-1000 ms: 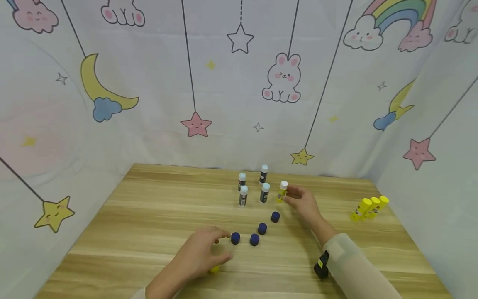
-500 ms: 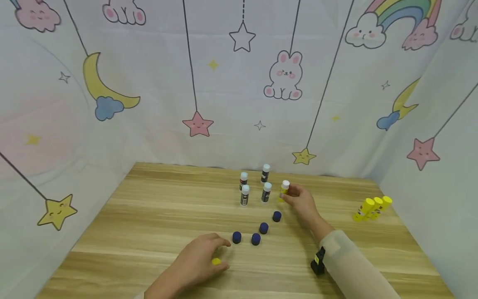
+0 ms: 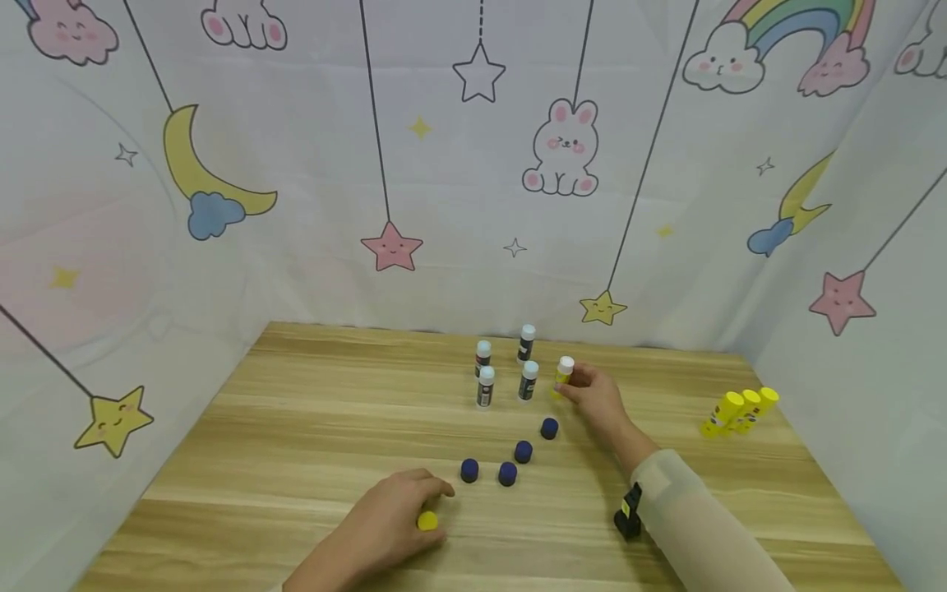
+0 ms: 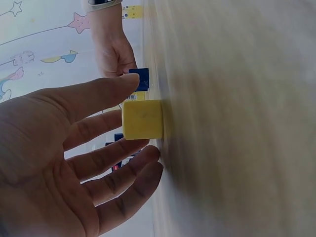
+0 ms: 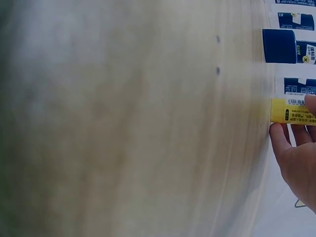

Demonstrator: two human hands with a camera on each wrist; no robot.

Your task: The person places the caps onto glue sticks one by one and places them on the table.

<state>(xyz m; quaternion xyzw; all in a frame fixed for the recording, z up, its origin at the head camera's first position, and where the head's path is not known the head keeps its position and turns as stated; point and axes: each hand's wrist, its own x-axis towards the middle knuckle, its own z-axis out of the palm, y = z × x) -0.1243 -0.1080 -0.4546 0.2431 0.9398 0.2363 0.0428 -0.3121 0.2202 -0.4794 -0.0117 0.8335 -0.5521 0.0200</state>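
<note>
In the head view my right hand (image 3: 601,401) grips a yellow glue stick (image 3: 564,372) with a white top, upright at the right of the group. Its yellow, printed body (image 5: 294,111) shows between thumb and fingers in the right wrist view. My left hand (image 3: 392,516) lies low over the table with thumb and fingers apart around a small yellow cap (image 3: 427,520). The left wrist view has that yellow cap (image 4: 142,119) on the wood, with a gap between it and the thumb tip. Contact with the other fingers is unclear.
Several dark blue glue sticks with pale tops (image 3: 484,388) stand behind. Several navy caps (image 3: 523,451) form a curved row in front of them. Three yellow glue sticks (image 3: 728,411) stand at the right side of the wooden table (image 3: 311,411). A patterned curtain (image 3: 444,181) hangs behind.
My right hand has closed its fingers around the yellow glue stick, which stays at nearly the same spot. My left hand has shifted slightly, leaving more of the yellow cap visible.
</note>
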